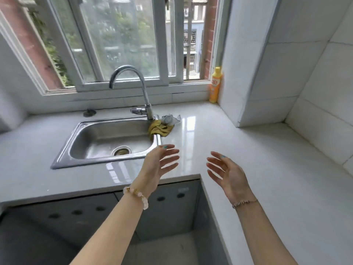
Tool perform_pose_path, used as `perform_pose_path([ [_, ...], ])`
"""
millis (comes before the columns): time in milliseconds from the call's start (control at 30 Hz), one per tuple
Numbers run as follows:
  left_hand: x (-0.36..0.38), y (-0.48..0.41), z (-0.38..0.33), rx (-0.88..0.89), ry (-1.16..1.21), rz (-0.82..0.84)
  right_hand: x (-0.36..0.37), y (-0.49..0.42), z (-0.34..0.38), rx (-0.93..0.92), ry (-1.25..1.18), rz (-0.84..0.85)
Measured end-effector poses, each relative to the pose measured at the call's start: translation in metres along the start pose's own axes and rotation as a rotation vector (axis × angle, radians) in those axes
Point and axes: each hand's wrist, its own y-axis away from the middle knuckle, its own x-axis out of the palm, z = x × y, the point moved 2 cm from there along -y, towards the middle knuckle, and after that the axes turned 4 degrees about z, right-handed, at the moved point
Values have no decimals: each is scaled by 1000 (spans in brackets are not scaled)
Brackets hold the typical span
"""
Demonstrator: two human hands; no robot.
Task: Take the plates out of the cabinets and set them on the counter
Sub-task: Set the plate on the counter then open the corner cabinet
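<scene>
Red label [214, 82] on the yellow bottle [214, 95], characters too blurred for reading.

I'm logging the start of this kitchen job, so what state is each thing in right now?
Left hand, open, fingers spread, holding nothing.
Right hand, open, fingers spread, holding nothing.
Cabinet doors, shut.
Counter, no plates on it.
Faucet, no water flowing.
Yellow bottle, upright, capped.
Yellow cloth, crumpled at the faucet base.
</scene>
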Motion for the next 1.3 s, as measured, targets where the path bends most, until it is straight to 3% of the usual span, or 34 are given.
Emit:
perform_pose_path([
  [267, -136, 80, -17, 130, 105, -344, 126, 6, -62, 134, 97, 304],
  [633, -288, 251, 5, 225, 247, -794, 254, 92, -175, 396, 259, 656],
  [1100, -370, 404, 71, 332, 495, -1160, 342, 186, -298, 665, 424, 890],
  [1300, -377, 422, 113, 265, 551, -1314, 368, 197, -343, 791, 479, 985],
])
